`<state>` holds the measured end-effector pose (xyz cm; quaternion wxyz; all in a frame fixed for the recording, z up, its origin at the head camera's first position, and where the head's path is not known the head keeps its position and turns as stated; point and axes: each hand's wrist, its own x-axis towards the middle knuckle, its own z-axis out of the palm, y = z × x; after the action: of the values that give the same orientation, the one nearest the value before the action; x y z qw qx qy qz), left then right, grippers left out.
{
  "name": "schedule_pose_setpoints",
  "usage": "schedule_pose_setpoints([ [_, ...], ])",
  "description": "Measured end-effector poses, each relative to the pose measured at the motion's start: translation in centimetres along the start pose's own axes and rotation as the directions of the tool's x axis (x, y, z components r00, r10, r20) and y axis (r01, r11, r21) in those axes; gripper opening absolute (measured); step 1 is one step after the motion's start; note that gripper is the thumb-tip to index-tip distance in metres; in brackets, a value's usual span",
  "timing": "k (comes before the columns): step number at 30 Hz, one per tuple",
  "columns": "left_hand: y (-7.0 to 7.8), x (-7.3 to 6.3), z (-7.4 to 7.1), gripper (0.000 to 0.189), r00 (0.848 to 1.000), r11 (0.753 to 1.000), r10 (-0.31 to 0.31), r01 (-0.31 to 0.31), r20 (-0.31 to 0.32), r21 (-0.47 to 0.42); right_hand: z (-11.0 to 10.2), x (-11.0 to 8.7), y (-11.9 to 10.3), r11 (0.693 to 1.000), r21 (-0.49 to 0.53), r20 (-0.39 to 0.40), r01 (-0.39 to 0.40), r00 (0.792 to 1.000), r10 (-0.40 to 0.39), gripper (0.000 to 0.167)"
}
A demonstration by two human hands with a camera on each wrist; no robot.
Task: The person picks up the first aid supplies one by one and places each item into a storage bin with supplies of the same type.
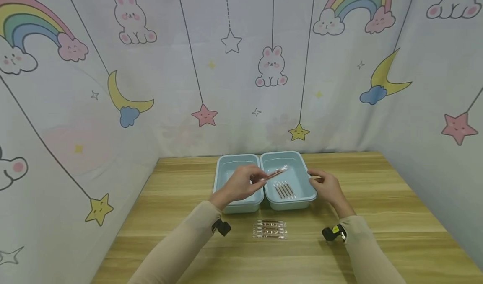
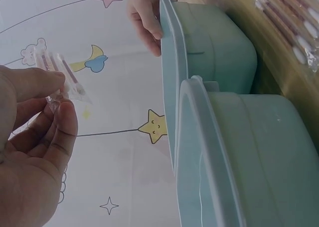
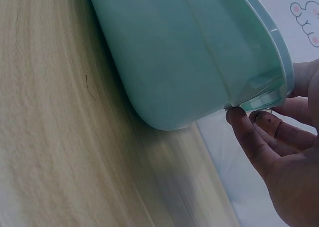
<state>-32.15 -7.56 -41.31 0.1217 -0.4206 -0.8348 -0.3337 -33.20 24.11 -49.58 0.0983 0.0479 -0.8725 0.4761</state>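
Note:
My left hand (image 1: 243, 183) pinches a clear-wrapped pack of cotton swabs (image 1: 277, 172) between thumb and fingers. The brown sticks show through the crinkled plastic (image 2: 74, 77) in the left wrist view, and the fingertips hide one end. In the head view this pack overlaps the right light-blue plastic bin (image 1: 302, 166), where several wrapped swabs (image 1: 284, 190) lie side by side. My right hand (image 1: 329, 188) holds the right side of that bin at its rim, fingers and thumb curled about the edge (image 3: 284, 62).
Close on the left stands a second light-blue bin (image 1: 235, 158), partly covered by my left hand. In front of the bins, a row of wrapped swabs (image 1: 269, 229) lies on the wood-grain table (image 1: 188, 254). A patterned curtain (image 1: 241, 137) hangs behind.

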Motion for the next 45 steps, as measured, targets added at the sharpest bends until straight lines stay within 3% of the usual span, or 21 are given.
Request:
schedule_pose_setpoints([
  [16,0.3,1.3,0.4,0.011,0.999,1.0,-0.02,0.02,0.046,0.005,0.0,0.1,0.1,1.0,-0.007,0.009,0.0,1.0,0.0,0.034],
  [36,0.7,3.0,2.4,0.015,0.995,0.997,-0.059,0.055,0.086,0.055,0.0,0.1,0.1,1.0,-0.008,0.018,-0.012,1.0,0.012,0.035],
  [41,0.3,3.5,3.7,0.027,0.983,0.992,-0.11,0.099,0.145,0.085,-0.1,0.0,0.1,1.0,0.0,0.014,-0.01,1.0,0.01,0.035],
  [45,0.1,3.2,4.4,0.036,0.969,0.987,-0.149,0.132,0.197,0.097,-0.1,0.0,0.2,1.0,0.003,0.022,0.001,1.0,-0.001,0.034],
])
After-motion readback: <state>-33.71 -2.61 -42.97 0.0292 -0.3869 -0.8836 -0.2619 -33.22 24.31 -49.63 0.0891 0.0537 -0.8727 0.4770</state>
